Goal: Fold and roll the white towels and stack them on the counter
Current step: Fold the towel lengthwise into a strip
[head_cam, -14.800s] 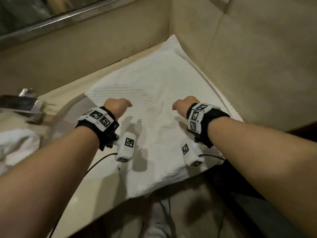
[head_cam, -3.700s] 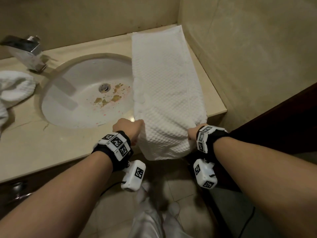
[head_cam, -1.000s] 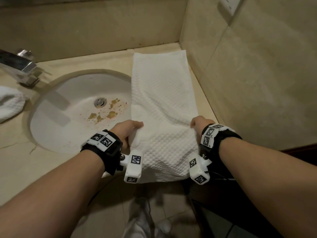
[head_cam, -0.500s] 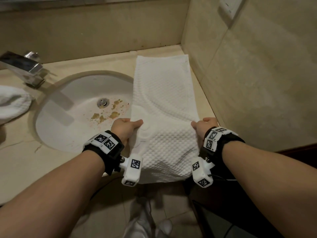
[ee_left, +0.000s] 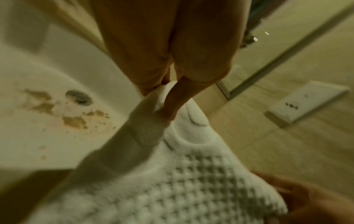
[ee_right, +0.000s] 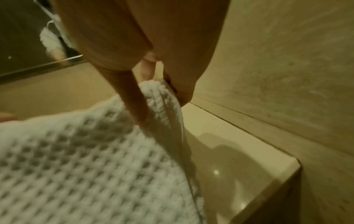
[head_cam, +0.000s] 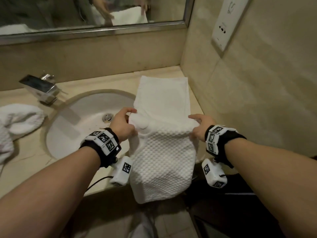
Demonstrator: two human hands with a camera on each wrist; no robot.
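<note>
A white waffle-weave towel [head_cam: 163, 152], folded into a long strip, lies on the beige counter [head_cam: 25, 169] to the right of the sink, its near end hanging over the front edge. My left hand [head_cam: 126, 121] pinches the towel's left edge [ee_left: 153, 106] and lifts it. My right hand [head_cam: 199, 125] pinches the right edge [ee_right: 159, 97] at the same height. Between the hands the lifted cloth forms a raised ridge. The far part of the strip [head_cam: 163, 93] lies flat toward the back wall.
The oval sink [head_cam: 82, 124] with brown specks near its drain lies left of the towel. A chrome faucet [head_cam: 41, 90] stands behind it. Another white towel [head_cam: 15, 121] is bunched at the far left. A tiled wall [head_cam: 248, 100] with a socket plate bounds the right side. A mirror hangs above.
Both hands have moved forward and lifted the towel's edges higher, raising a ridge across the strip. The view has tilted up to show the mirror.
</note>
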